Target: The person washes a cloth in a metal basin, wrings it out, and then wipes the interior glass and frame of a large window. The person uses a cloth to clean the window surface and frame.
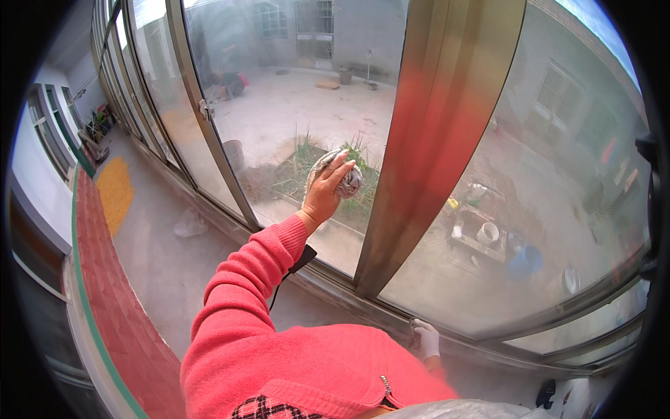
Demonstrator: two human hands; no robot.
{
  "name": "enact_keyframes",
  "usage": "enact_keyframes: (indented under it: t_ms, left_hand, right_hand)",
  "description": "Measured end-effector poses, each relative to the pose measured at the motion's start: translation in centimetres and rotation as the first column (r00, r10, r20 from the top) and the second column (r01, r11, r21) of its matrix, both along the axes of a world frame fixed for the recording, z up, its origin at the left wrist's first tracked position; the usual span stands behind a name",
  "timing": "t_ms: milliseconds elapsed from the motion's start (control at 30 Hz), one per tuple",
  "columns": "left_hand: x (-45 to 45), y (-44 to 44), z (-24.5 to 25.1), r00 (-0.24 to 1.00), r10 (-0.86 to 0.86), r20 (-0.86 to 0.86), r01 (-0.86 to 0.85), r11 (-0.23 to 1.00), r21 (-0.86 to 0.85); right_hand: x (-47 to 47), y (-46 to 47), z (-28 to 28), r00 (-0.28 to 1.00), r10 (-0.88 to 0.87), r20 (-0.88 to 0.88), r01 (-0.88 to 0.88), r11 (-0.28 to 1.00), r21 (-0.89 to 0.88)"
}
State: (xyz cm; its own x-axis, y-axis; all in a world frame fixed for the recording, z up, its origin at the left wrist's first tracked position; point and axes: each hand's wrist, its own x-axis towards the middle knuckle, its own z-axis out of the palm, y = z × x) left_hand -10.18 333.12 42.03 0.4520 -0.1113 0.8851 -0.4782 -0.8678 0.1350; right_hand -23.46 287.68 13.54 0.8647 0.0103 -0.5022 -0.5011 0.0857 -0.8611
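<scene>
My left hand is raised against a tall glass window pane, holding a crumpled grey-white cloth to the glass. The arm wears a pink knitted sleeve. Lower down and to the right, my right hand wears a white glove and is by the window's lower ledge. Its fingers are closed on a greyish bunched rag, partly hidden. A wide metal window post stands between this pane and a hazy pane to the right.
A sliding-frame latch sits left of the pane. Below the sleeve hangs a black object with a cord. A plastic bag and yellow grain lie on the floor. Through the glass show plants and a blue bucket.
</scene>
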Motion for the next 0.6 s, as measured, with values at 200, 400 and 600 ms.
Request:
enact_keyframes:
  t_ms: [200,400,600]
  left_hand:
    - [-5.6,-4.2,3.4,0.638,-0.745,0.194,0.248,-0.039,-0.968]
    - [-10.1,-10.2,1.3,0.406,-0.899,0.165,0.194,-0.092,-0.977]
    - [-12.1,-7.9,-4.3,0.386,-0.894,-0.23,-0.037,0.234,-0.972]
  right_hand:
    - [2.8,6.5,11.1,0.922,0.387,0.02,-0.383,0.902,0.198]
    - [5.6,15.4,19.3,0.764,0.428,0.483,-0.565,0.805,0.18]
    - [7.3,18.0,22.5,0.689,0.521,0.503,-0.645,0.758,0.099]
